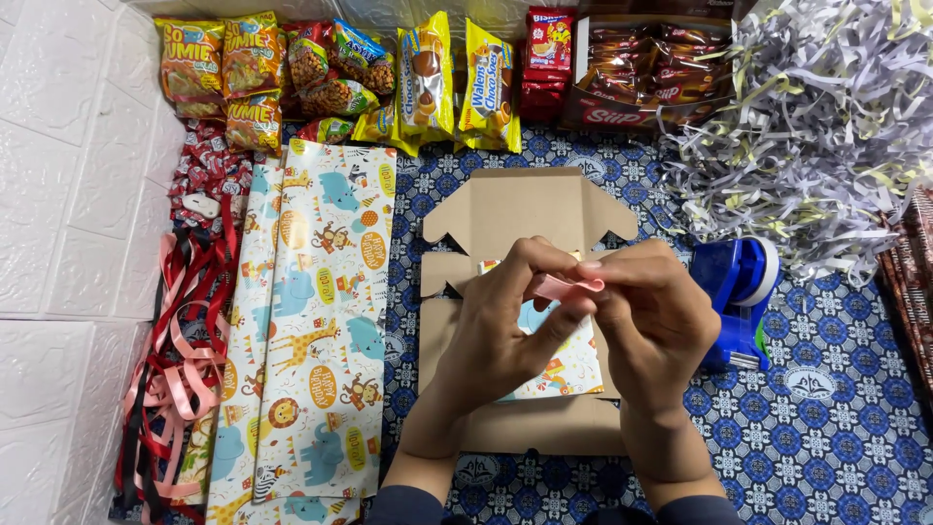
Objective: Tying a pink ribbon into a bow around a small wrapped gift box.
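Observation:
My left hand (505, 326) and my right hand (653, 316) meet over an open brown cardboard box (520, 209). Both pinch a short piece of pink ribbon (569, 288) between thumbs and fingertips, folding it into a loop. Under the hands, inside the box, lies a parcel wrapped in animal-print paper (569, 369), partly hidden by my fingers.
Sheets of animal-print wrapping paper (321, 311) lie to the left, beside a tangle of pink, red and black ribbons (175, 360). Snack packets (340, 73) line the back. Shredded paper (816, 136) fills the back right. A blue tape dispenser (739, 292) sits right of the box.

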